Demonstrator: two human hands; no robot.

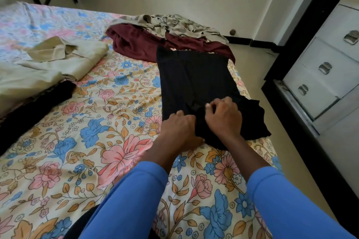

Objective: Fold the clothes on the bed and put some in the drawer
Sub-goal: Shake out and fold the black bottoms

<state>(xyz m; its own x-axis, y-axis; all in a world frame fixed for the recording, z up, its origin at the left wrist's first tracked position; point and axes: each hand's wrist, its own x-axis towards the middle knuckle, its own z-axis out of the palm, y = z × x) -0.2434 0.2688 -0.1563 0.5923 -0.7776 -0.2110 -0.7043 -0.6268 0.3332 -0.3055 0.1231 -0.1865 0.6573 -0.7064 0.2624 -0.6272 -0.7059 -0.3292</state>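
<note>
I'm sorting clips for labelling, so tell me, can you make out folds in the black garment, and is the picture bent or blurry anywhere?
Head view: the black garment is nearly featureless, only faint creases showing; the wide-angle lens tilts the drawer unit and curves the edge of the bed; light is soft; the left hand and right hand look sharp.

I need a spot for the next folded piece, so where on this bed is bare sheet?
The widest bare sheet lies mid-bed, between the beige clothes and dark cloth on the left and the black garment on the right. More runs along the near left edge. The far right corner is crowded: maroon garment under a crumpled grey garment.
</note>
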